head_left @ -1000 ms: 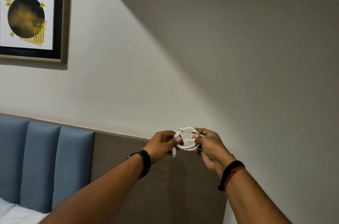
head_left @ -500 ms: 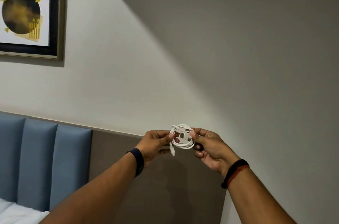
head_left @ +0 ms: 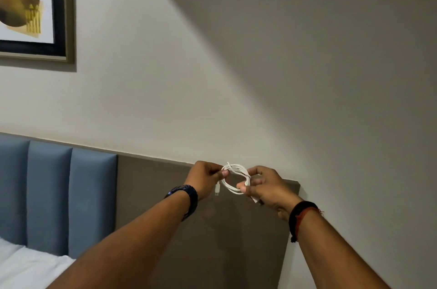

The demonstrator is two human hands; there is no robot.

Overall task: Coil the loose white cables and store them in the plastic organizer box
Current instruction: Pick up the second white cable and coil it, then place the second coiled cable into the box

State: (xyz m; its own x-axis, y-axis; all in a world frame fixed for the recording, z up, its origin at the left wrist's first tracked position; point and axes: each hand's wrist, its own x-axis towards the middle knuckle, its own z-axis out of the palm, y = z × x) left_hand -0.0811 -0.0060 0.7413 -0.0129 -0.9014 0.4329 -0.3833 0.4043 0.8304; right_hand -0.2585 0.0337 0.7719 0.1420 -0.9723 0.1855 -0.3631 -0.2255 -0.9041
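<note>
No container is visible in the head view. One white cable (head_left: 236, 178), wound in a small coil of several loops, is held up in the air in front of the wall (head_left: 236, 64), between 2 hands. The left hand (head_left: 205, 178) pinches the coil's left side w/ thumb and fingers closed on it; one connector (head_left: 217, 190) hangs just below the thumb. The right hand (head_left: 267, 186) grips the right side, thumb pressing the loops, fingers curled. Also 1 framed picture (head_left: 35, 9), 1 blue headboard (head_left: 54, 194), 1 watch (head_left: 186, 196) on the left wrist, 2 bands (head_left: 300, 215) on the right wrist.
</note>
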